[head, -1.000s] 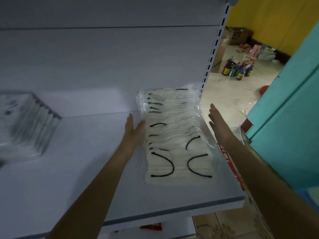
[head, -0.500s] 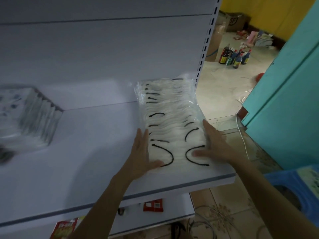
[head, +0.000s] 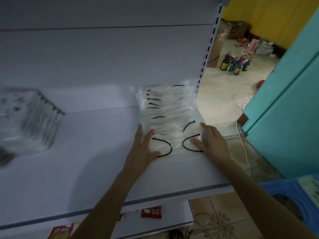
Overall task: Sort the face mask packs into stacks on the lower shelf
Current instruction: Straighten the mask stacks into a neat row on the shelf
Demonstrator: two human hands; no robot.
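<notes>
White shelf (head: pixel 96 163), right end: your row of face mask packs (head: pixel 169 118) runs from the back panel toward the front. Squaring-up step, I judge. Left hand (head: pixel 143 150) and right hand (head: pixel 211 144) lie flat, fingers spread, bracketing the nearest pack. Next: press edges flush, gently—film is slippery.

White face mask packs (head: pixel 170 118) with black ear loops lie on a pale grey-white shelf (head: pixel 86 161); at right, a turquoise wall (head: pixel 290 104), with a yellow wall (head: pixel 269 16) at upper right.
</notes>
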